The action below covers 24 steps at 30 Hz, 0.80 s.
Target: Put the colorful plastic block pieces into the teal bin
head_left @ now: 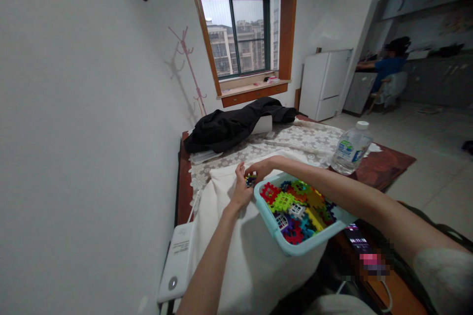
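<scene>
Just beyond the far left corner of a light blue basket (275, 231), my two hands meet over the white cloth. My left hand (243, 191) is closed around small dark interlocking plastic pieces (251, 180), with its thumb side up. From the right, my right hand (263, 169) curls its fingers onto the same pieces. How they join is too small to make out. Many-coloured notched building pieces (284, 202) fill the basket, among them red, lime, yellow and white window-shaped ones. My right forearm passes over the basket and hides part of its far side.
A clear plastic bottle (351, 150) with a white cap stands right of the basket. Black clothing (236, 125) lies across the table's far end on a lace cloth. A white box-like device (177, 261) sits at left, a lit phone (357, 240) at right. Another person (388, 69) sits far off.
</scene>
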Motion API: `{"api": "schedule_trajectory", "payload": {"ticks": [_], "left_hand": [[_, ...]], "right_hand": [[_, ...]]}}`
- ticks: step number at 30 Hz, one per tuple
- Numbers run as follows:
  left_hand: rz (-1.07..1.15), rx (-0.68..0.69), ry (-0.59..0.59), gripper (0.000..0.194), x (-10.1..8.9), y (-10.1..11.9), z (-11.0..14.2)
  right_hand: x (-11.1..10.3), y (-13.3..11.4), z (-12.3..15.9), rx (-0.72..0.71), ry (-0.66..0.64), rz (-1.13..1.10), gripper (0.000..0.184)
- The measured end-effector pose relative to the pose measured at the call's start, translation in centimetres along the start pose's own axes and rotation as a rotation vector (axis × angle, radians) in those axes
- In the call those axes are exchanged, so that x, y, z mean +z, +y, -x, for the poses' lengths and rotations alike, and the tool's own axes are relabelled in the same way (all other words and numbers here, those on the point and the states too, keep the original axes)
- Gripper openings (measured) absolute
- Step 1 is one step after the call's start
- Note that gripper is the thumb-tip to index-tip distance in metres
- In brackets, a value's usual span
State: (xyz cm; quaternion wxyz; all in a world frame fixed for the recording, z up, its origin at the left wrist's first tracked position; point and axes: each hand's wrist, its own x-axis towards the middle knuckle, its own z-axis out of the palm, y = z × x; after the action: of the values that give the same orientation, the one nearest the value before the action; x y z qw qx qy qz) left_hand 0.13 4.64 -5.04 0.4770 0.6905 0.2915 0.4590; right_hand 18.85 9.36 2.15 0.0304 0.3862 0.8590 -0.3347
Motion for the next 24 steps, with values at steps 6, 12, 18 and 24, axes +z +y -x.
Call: {"api": "schedule_trajectory", "payload": {"ticks": [6,12,18,24], "left_hand": [[-0.032,-0.014,0.024,0.106,0.0,0.0,0.0],[-0.098,-0.042,0.023,0.105,0.0,-0.1,0.0],[-0.048,-0.020,0.059,0.099,0.0,-1.3,-0.3],[-0.057,-0.037,0.092,0.099,0.0,-1.1,-0.3]], "right_hand": [[-0.1,-0.8,0.3,0.018,0.002,0.000,0.065],[-0.3,-1.6,0.6,0.023,-0.020,-0.022,0.067],[-0.4,-2.1,1.0,0.040,-0.049,-0.029,0.060],[-0.3,-2.8,0.8,0.048,-0.036,0.009,0.044]]}}
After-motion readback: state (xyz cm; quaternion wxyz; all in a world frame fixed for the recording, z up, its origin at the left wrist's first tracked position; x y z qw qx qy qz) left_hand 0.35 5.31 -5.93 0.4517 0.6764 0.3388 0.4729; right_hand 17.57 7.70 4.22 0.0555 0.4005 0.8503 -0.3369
